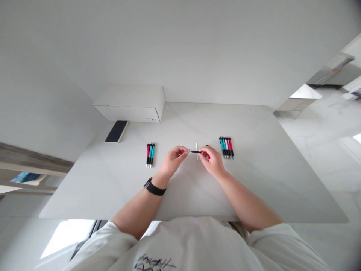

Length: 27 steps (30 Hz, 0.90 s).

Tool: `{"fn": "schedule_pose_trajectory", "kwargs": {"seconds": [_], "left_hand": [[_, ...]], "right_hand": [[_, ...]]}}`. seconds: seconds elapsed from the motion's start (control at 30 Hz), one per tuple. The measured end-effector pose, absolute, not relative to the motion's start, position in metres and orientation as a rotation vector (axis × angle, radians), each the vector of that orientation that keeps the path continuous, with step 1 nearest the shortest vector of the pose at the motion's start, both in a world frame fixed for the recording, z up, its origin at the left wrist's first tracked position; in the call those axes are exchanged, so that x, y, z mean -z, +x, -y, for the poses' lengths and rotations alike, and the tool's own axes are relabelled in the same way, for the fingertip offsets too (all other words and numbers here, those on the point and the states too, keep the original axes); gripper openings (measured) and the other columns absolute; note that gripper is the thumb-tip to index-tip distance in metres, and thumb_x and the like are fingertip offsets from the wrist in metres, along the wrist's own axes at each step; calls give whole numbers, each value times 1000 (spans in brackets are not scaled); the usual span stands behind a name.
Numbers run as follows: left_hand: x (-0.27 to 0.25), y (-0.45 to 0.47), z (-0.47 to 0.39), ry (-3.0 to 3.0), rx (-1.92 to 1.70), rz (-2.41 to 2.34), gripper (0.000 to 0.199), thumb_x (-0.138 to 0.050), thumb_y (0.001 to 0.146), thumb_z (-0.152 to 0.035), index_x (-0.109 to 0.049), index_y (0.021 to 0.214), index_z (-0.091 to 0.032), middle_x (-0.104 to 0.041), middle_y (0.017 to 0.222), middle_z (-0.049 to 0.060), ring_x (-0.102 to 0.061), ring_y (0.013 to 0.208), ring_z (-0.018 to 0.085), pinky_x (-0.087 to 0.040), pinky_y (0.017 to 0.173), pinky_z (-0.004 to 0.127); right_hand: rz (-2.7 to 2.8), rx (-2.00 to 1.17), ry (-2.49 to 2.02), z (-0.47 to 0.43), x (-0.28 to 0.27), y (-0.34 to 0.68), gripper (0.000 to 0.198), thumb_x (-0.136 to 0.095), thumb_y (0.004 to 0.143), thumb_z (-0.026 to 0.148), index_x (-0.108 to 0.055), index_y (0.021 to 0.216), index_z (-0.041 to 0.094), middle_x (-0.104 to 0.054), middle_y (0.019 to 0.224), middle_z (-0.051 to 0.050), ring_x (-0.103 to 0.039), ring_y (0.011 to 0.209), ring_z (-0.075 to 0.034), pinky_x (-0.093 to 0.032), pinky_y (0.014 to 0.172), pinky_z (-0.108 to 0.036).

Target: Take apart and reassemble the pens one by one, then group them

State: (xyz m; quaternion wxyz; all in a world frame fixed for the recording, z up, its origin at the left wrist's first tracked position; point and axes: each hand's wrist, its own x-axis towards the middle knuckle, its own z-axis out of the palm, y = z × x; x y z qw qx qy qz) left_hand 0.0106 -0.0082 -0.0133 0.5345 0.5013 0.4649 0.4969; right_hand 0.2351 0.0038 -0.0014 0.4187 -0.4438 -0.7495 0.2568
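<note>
Left hand (174,160) pinching a small silvery piece (190,150), right hand (213,161) fingers clamped on a black pen barrel (195,151), mid-table! Pens (226,147) near both sides; open room toward the table's (194,192) near edge.

Black pen part (194,151) held in fingertips of right hand (213,161); small pale piece (190,150) pinched at its end by left hand (173,162). Thin white stick (197,156) crossed beneath, on white table (191,192). Three pens (150,155) lined up left, pen row (226,147) right. Phone (116,131) placed by white box (128,113). Black watch (154,187) worn on left wrist.
</note>
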Motion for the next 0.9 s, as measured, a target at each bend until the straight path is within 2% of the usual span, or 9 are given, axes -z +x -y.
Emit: {"fn": "schedule_pose_trajectory", "kwargs": {"seconds": [0.9], "left_hand": [[20,14,9,1283,-1155,-1147,26,-77,90,-43,-73,102,-20,-68,87,4,-59,75,14,-46,69,26]], "right_hand": [[1935,-608,-1055,-3,4,235,15,-58,100,27,-70,109,28,-70,105,-7,-65,82,-20,-57,82,-37]]}}
